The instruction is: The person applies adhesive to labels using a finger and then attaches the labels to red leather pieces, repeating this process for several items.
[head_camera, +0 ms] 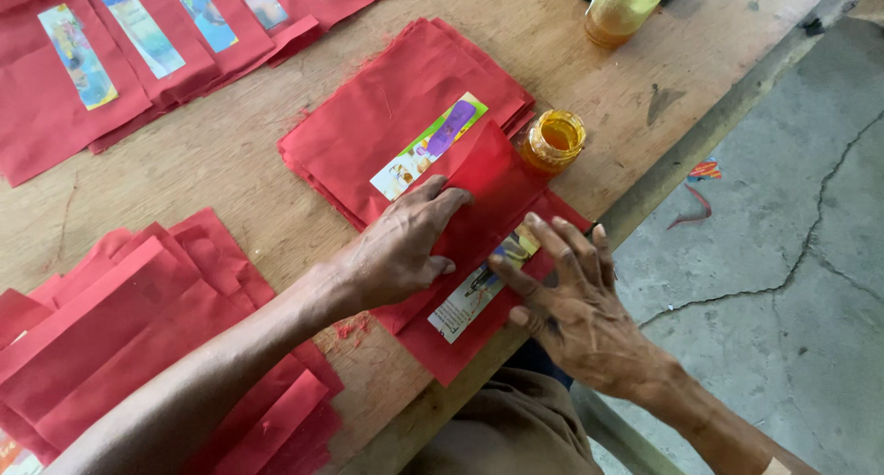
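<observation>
Down at the near edge, our right hand lies flat, fingers spread, on a red paper sheet with a picture strip glued on. Our left hand presses open-palmed on the folded flap beside it. Underneath sits a red stack on the worn wooden table. Just past that, an open amber glue jar. Cracked concrete floor off to the right, more finished red sheets at the far side.

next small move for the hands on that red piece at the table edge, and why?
Probably slide the left hand along the folded red flap to crease it flat. The flap already lies over the picture strip, the left fingers press its edge, and the right hand pins the red sheet near the open glue jar.
</observation>
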